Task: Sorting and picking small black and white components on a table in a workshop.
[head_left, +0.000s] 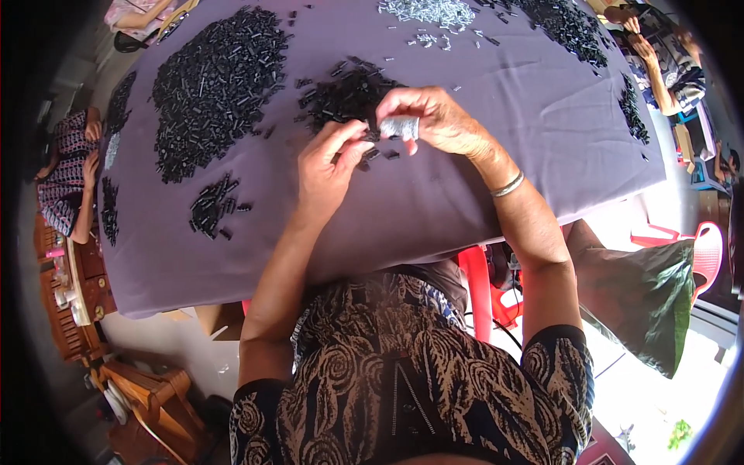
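Observation:
My left hand (329,167) and my right hand (434,120) come close together above the table, fingertips pinched. What sits between the fingertips is too small and dark to make out. White wrapping (399,127), like tape or bandage, covers a finger of my right hand, and a silver bangle (508,184) circles that wrist. Just beyond my hands lies a heap of small black pieces (345,97), partly hidden by them. To the left is a much larger heap of black tube-like pieces (221,85), with a small cluster of black pieces (215,205) nearer me.
A mauve cloth (465,194) covers the table. Small silver pieces (426,12) lie at the far side, and more black pieces (562,31) at the far right. Other people sit around the edges, one person's arm (87,190) at left. A green bag (643,294) and red chair (707,252) stand at right.

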Tool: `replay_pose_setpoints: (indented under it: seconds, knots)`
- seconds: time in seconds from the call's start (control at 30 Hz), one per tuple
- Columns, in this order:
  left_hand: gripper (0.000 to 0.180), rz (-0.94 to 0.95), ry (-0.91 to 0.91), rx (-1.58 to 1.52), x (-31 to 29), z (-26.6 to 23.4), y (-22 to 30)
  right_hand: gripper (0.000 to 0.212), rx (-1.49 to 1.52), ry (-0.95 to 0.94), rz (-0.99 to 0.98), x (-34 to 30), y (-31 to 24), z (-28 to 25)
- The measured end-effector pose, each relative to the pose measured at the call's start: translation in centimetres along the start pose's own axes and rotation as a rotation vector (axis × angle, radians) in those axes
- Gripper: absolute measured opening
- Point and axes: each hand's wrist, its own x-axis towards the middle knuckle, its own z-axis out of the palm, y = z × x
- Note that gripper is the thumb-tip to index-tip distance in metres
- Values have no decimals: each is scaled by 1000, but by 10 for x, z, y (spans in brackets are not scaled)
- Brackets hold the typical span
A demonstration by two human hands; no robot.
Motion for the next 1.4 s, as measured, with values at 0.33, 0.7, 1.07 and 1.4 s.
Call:
replay_pose_setpoints:
  seconds: [0.33,0.7,1.07,1.4]
  knots:
    - [17,-176,135,-429,1,-1,-7,13,-859,457,-21,-35,-13,-96]
    - [16,-235,106,-503,3,-6,-5,14,-1002,376,48,-22,3,-82]
    - [15,-282,65,-569,3,-4,-8,18,327,104,-119,1,14,-28]
    - [16,-340,17,-505,3,1,-6,22,510,67,9,15,14,25]
